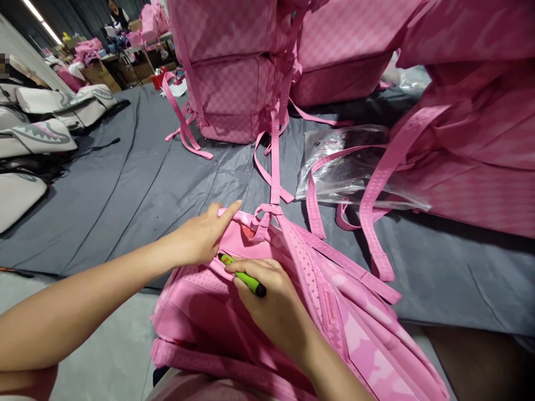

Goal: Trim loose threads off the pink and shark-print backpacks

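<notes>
A pink backpack [234, 312] with straps and a camouflage-patterned side lies open at the table's near edge, close to my body. My left hand [204, 234] grips its upper rim, the index finger stretched along the edge and the other fingers curled out of sight. In my right hand [267, 289] is a green marker [246, 278] with black ends, its tip against the pink fabric just below my left hand. A knotted pink strap [267, 214] sits at the bag's top, right of my left hand.
Stacked pink checkered bags [234, 83] stand behind, and more pink bags [480, 178] fill the right. Loose straps and a clear plastic bag [334, 167] lie between. White bags [37, 136] line the left of the grey-covered table [137, 189]. A person [119, 15] is far back.
</notes>
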